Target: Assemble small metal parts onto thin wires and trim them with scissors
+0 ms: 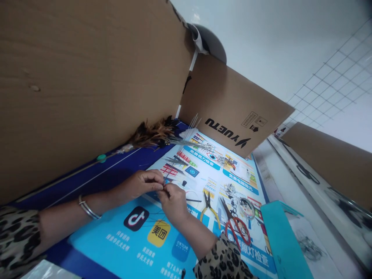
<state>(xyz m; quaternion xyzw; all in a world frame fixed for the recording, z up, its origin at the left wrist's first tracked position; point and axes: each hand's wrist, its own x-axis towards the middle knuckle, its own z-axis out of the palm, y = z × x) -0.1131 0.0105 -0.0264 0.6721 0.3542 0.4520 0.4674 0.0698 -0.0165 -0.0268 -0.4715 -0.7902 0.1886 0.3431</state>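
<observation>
My left hand (151, 181) and my right hand (174, 201) meet above a printed blue and white poster (113, 252). Both have thumb and fingers pinched together at the same spot. Thin dark strands, which look like wire, run out near the fingertips; the exact piece between them is mostly hidden. Right of my right hand lie yellow-handled pliers (209, 209), jaws pointing away. Beside them rest red-handled scissors (236, 224). A bundle of thin straight wires (188, 142) lies farther back on the poster.
Cardboard panels (72, 85) rise at the left and back (229, 104). A feather duster (154, 133) lies along the left panel. Small bent wire pieces (229, 190), a roll of clear tape (247, 207) and a turquoise box (280, 240) are on the right.
</observation>
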